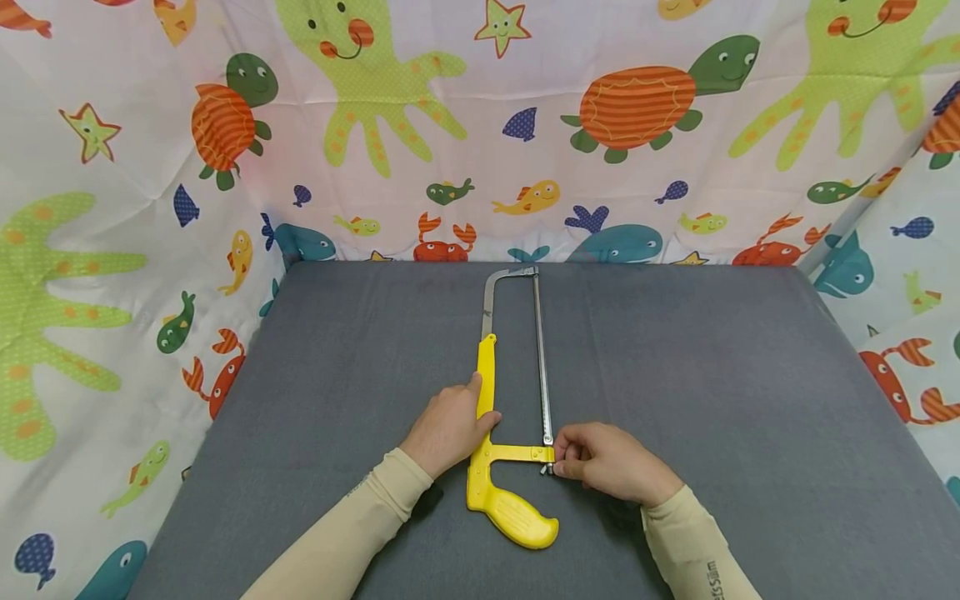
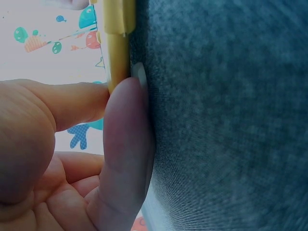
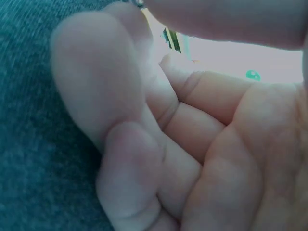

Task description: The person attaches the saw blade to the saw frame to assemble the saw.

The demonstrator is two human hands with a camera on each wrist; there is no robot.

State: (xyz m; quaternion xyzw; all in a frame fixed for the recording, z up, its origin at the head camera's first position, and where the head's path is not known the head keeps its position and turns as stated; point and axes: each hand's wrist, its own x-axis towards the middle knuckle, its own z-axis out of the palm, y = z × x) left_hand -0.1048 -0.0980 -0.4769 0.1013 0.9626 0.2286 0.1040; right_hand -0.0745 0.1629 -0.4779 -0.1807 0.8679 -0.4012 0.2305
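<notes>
A hacksaw [image 1: 486,358] with a yellow frame and handle lies on the grey table, its silver front bow pointing away from me. My left hand [image 1: 446,427] grips the yellow frame above the crossbar; in the left wrist view, thumb and finger pinch the yellow bar [image 2: 119,21]. The blade [image 1: 542,358] runs along the hacksaw's right side. At the blade's near end is a small metal wing nut [image 1: 546,469], where my right hand [image 1: 618,462] has its thumb and curled forefinger. Those fingers mostly hide the nut in the right wrist view.
The grey cloth-covered table [image 1: 705,358] spreads to both sides of the hacksaw. A white curtain [image 1: 480,108] printed with sea animals hangs behind the table and along both sides.
</notes>
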